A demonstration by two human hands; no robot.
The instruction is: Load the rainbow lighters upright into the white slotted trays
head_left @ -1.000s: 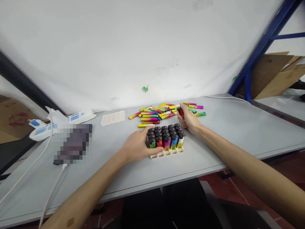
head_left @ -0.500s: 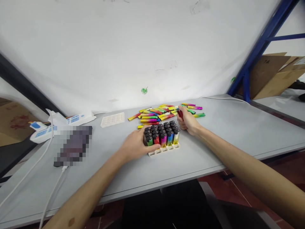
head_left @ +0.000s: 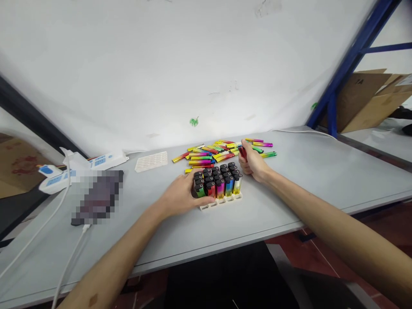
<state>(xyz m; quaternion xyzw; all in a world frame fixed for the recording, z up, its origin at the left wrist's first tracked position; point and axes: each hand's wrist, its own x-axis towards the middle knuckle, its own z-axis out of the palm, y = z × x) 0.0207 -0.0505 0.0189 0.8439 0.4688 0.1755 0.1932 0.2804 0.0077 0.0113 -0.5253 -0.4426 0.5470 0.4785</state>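
My left hand, half curled, clasps the left side of upright multicoloured, black-topped lighters in a white plastic tray, inside the front edge of the grey surface; my right hand closes around a red lighter.

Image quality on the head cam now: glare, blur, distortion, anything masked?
Head view, centre: bright glints on the loose shiny pieces, upright lighters readable; head view, left: coarse pixelation over the dark device, red print on the carton blurry; head view, lower corners: forearms look stretched, apparently wide-angle.
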